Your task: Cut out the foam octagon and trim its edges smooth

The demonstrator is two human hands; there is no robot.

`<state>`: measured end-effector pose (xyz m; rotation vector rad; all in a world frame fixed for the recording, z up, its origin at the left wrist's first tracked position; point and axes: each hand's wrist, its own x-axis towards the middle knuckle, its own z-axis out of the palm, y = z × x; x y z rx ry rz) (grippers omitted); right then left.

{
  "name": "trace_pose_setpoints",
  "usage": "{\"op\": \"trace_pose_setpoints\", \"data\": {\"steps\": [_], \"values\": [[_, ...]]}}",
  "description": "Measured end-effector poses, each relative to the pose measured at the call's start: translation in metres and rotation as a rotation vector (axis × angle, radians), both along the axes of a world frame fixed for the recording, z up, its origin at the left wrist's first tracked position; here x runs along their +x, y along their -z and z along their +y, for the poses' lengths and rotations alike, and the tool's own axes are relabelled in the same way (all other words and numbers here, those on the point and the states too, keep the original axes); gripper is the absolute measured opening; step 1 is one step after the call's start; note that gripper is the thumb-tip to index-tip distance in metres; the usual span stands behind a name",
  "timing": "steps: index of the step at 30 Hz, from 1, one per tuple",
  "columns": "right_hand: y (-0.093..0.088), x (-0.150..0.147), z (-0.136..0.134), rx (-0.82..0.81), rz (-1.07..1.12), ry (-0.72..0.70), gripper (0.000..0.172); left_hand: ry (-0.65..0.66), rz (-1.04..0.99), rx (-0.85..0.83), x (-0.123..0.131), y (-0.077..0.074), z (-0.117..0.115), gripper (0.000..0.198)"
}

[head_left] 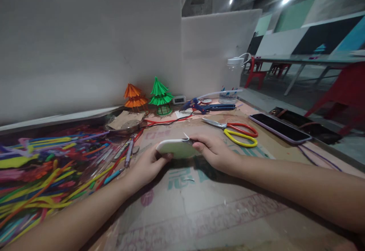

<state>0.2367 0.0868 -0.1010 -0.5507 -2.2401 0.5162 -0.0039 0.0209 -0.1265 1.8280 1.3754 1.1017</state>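
Between my hands is a flat, pale green piece with rounded corners and a white edge; I cannot tell its exact kind. My left hand is closed on its left end, the thumb lying on the near face. My right hand pinches its right end, where a small dark patch and a thin white sliver stick up by the fingertips. Scissors with one red and one yellow handle lie behind my right hand, blades pointing left.
Colourful pipe cleaners pile up at left. An orange tree and a green tree stand at the back, near a blue glue gun. A phone and a water bottle are at right.
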Motion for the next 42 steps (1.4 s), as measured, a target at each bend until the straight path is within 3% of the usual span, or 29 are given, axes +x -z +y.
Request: {"op": "trace_pose_setpoints", "data": {"steps": [9,15,26,34,42], "values": [[0.001,0.000,0.001,-0.082,-0.003,0.038,0.032,0.014,-0.003,-0.013,0.000,-0.002,0.001,0.027],[-0.005,0.000,0.004,-0.159,0.091,0.015,0.029,-0.059,-0.079,-0.046,0.005,-0.009,0.001,0.033],[-0.008,0.004,0.001,0.145,-0.065,0.001,0.030,-0.024,0.077,0.077,0.004,-0.007,-0.004,0.021],[-0.015,0.004,-0.004,0.206,-0.080,0.001,0.028,-0.008,0.193,0.128,0.007,-0.013,-0.007,0.023],[-0.015,0.005,-0.002,0.209,-0.080,-0.044,0.030,0.026,0.059,0.057,0.009,-0.014,-0.007,0.023]]}}
